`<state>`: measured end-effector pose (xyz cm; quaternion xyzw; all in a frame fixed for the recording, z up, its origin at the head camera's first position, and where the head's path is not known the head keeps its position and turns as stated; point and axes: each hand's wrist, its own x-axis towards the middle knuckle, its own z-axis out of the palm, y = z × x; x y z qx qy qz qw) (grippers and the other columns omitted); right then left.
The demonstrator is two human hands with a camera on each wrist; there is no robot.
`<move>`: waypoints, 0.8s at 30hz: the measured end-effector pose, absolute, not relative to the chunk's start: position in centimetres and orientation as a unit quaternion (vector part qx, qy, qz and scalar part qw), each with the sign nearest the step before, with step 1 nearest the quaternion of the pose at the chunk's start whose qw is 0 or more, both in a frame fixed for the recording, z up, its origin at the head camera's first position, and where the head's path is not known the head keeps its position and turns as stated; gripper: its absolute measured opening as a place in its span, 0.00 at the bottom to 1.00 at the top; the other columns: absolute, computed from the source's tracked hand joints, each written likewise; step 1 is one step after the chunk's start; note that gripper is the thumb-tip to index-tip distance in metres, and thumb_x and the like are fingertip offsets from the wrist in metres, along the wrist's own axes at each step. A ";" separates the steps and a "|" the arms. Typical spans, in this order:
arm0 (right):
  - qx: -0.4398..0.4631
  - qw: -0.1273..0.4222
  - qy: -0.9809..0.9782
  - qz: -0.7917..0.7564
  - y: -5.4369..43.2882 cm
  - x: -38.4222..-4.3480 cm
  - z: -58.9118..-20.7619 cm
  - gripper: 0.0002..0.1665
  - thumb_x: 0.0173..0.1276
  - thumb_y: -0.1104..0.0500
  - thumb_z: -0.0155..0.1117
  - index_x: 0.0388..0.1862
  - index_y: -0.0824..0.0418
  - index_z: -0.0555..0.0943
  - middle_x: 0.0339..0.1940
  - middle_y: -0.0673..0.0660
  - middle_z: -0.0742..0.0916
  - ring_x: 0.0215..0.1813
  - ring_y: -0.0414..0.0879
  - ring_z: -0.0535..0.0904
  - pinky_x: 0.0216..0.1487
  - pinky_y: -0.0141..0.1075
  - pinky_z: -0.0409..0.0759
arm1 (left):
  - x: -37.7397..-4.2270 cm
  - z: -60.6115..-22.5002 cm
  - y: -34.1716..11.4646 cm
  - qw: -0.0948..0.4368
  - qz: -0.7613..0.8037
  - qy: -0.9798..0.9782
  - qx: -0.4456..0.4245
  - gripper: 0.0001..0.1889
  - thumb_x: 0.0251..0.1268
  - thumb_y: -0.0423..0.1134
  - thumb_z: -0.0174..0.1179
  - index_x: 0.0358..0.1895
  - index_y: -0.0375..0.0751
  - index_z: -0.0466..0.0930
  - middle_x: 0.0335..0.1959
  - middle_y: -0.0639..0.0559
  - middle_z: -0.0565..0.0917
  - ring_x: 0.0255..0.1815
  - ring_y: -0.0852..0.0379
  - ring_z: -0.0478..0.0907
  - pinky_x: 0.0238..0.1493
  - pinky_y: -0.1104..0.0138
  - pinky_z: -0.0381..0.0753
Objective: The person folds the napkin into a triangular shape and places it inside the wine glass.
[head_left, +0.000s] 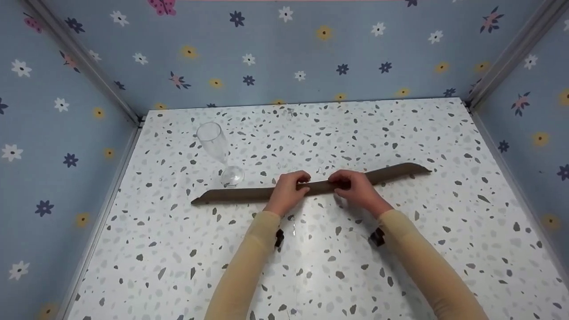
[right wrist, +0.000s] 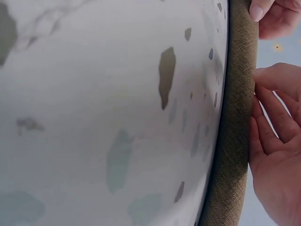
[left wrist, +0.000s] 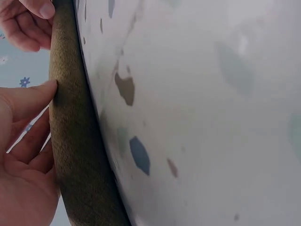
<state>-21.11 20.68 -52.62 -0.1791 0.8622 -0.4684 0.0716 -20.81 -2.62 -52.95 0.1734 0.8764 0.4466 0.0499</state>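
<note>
A long brown cloth (head_left: 242, 194), rolled or folded into a narrow strip with pointed ends, lies crosswise on the speckled table. Left of its middle, my left hand (head_left: 286, 192) pinches the strip, thumb on the near side and fingers over the far side. My right hand (head_left: 359, 191) holds it a short way to the right in a similar pinch. Up close in the left wrist view, the left thumb presses the woven cloth (left wrist: 73, 122). The right wrist view has the right thumb and fingertips against the cloth (right wrist: 237, 94); its underside is hidden.
Behind the cloth's left part, a clear champagne flute (head_left: 214, 144) stands upright, its foot close to the strip. Blue flower-patterned panels (head_left: 275, 53) border the table (head_left: 311, 275) at the back and both sides.
</note>
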 end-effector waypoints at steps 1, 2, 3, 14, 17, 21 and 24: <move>-0.178 0.075 0.862 -0.468 20.7 -21.1 -52.6 0.21 0.54 0.73 0.68 0.48 0.62 0.82 0.45 0.52 0.85 0.53 0.47 0.78 0.60 0.40 0.71 | -20.8 -52.9 -2.4 0.045 0.452 0.873 0.180 0.14 0.59 0.30 0.65 0.49 0.36 0.81 0.46 0.48 0.84 0.50 0.56 0.78 0.55 0.67 0.73; -0.177 0.076 0.863 -0.467 20.7 -21.2 -52.7 0.21 0.54 0.73 0.68 0.48 0.62 0.82 0.45 0.52 0.85 0.53 0.47 0.78 0.60 0.41 0.71 | -20.7 -52.9 -2.3 0.043 0.458 0.868 0.187 0.14 0.59 0.29 0.65 0.50 0.36 0.81 0.47 0.47 0.83 0.51 0.56 0.78 0.55 0.67 0.73; -0.176 0.077 0.863 -0.466 20.8 -21.2 -52.7 0.21 0.54 0.73 0.68 0.48 0.61 0.82 0.45 0.52 0.85 0.53 0.47 0.78 0.60 0.41 0.71 | -20.7 -52.9 -2.1 0.042 0.462 0.865 0.193 0.15 0.59 0.29 0.65 0.50 0.36 0.81 0.48 0.46 0.83 0.52 0.56 0.78 0.56 0.67 0.72; -0.169 0.089 0.861 -0.472 20.8 -21.3 -52.8 0.21 0.54 0.73 0.68 0.49 0.63 0.82 0.46 0.53 0.85 0.53 0.48 0.77 0.60 0.41 0.70 | -21.2 -52.8 -0.9 0.077 0.435 0.879 0.180 0.15 0.62 0.34 0.64 0.51 0.35 0.80 0.47 0.44 0.83 0.50 0.53 0.78 0.55 0.65 0.73; -0.166 0.090 0.861 -0.473 20.8 -21.2 -52.9 0.21 0.54 0.72 0.68 0.49 0.62 0.82 0.46 0.52 0.85 0.53 0.47 0.78 0.60 0.41 0.71 | -21.4 -52.7 -0.8 0.083 0.426 0.886 0.165 0.14 0.63 0.35 0.63 0.51 0.36 0.80 0.45 0.46 0.83 0.48 0.54 0.78 0.53 0.65 0.74; -0.164 0.088 0.861 -0.474 20.9 -21.2 -52.9 0.21 0.54 0.72 0.69 0.48 0.60 0.82 0.46 0.52 0.85 0.52 0.47 0.78 0.59 0.41 0.71 | -21.5 -52.5 -0.7 0.086 0.428 0.886 0.157 0.14 0.63 0.35 0.63 0.51 0.35 0.79 0.42 0.46 0.84 0.45 0.54 0.79 0.51 0.65 0.75; -0.161 0.089 0.863 -0.470 20.9 -21.2 -52.9 0.21 0.54 0.72 0.69 0.49 0.60 0.82 0.46 0.52 0.85 0.52 0.47 0.78 0.60 0.41 0.71 | -21.7 -52.5 -0.7 0.085 0.433 0.883 0.159 0.14 0.63 0.35 0.63 0.50 0.33 0.79 0.41 0.46 0.84 0.44 0.54 0.80 0.50 0.65 0.76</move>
